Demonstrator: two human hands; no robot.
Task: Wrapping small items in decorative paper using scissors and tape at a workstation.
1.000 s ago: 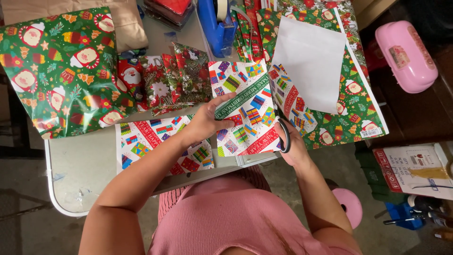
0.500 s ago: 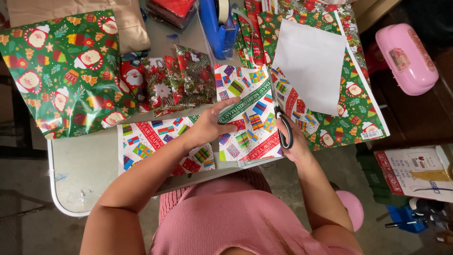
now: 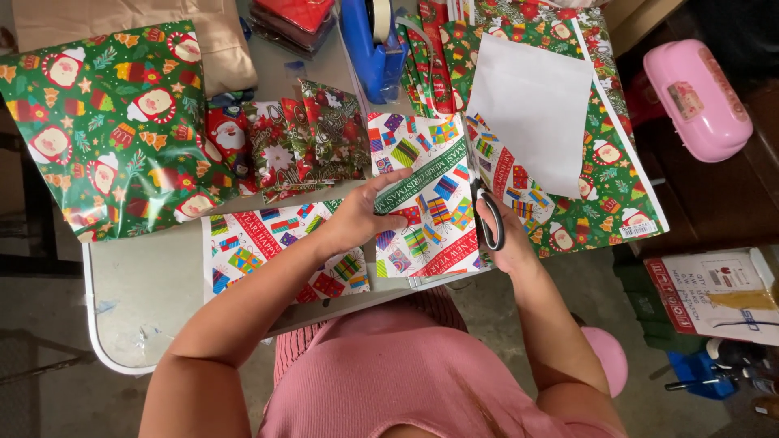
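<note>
Left hand (image 3: 357, 219) flat, pinning paper (image 3: 422, 203) (white side); right hand (image 3: 507, 235) gripping scissors (image 3: 484, 212) at its edge, blades seemingly hidden.

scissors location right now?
In the head view, the scissors are in the right hand, right of centre, at the right edge of the gift-box-patterned wrapping paper that the left hand presses down, just below the white sheet.
</note>
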